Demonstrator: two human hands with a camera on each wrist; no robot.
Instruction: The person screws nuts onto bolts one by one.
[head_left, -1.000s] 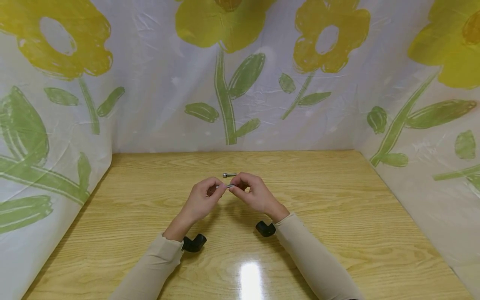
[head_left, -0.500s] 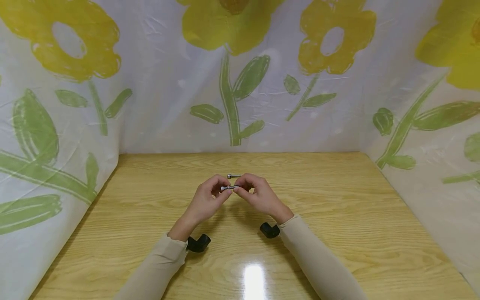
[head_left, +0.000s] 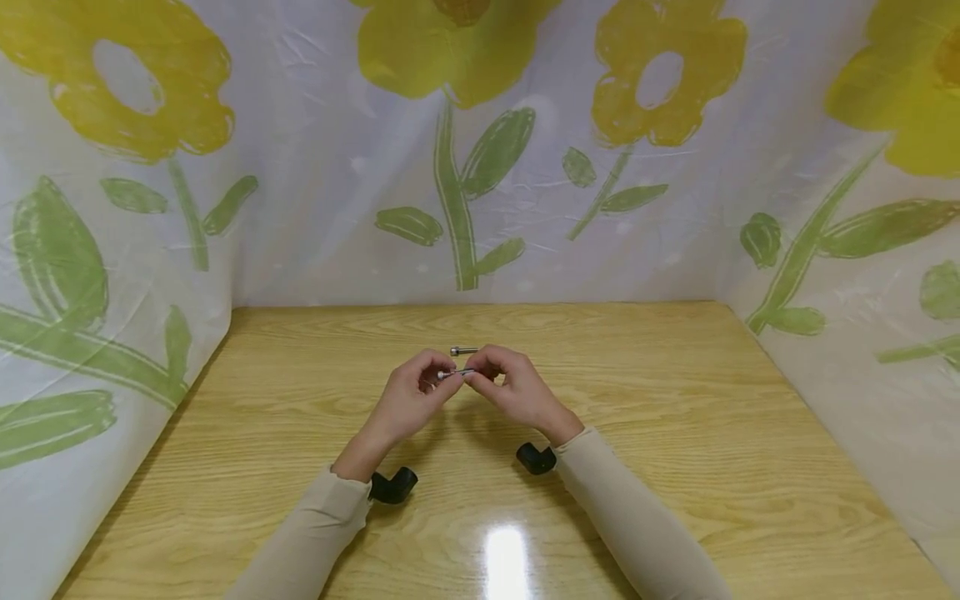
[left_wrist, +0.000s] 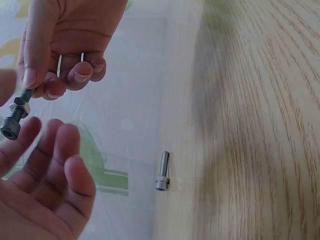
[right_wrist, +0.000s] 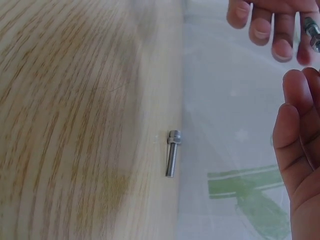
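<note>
My right hand (head_left: 517,392) pinches the threaded end of a socket-head bolt (left_wrist: 10,128) between thumb and index finger, above the table. A hex nut (left_wrist: 20,106) is on the bolt's thread, part of the way along. Around the bolt, the thumb and index finger of my left hand (head_left: 401,400) stand on either side of the nut, with a gap showing in the left wrist view. The bolt's head points toward the left palm. On the table just beyond the hands lies a second bolt (head_left: 465,351), with a nut (right_wrist: 174,140) up against its head.
A wood-grain table (head_left: 645,417) lies below, with a flower-print sheet (head_left: 322,167) hung along its back and sides. Black wrist-worn pieces (head_left: 393,485) stick out beneath both forearms. A bright light reflection shows near the front.
The left fingers, which covered the bolt's head at first, have parted so that the head shows, then drawn a little nearer the thread. The right hand keeps its pinch.
</note>
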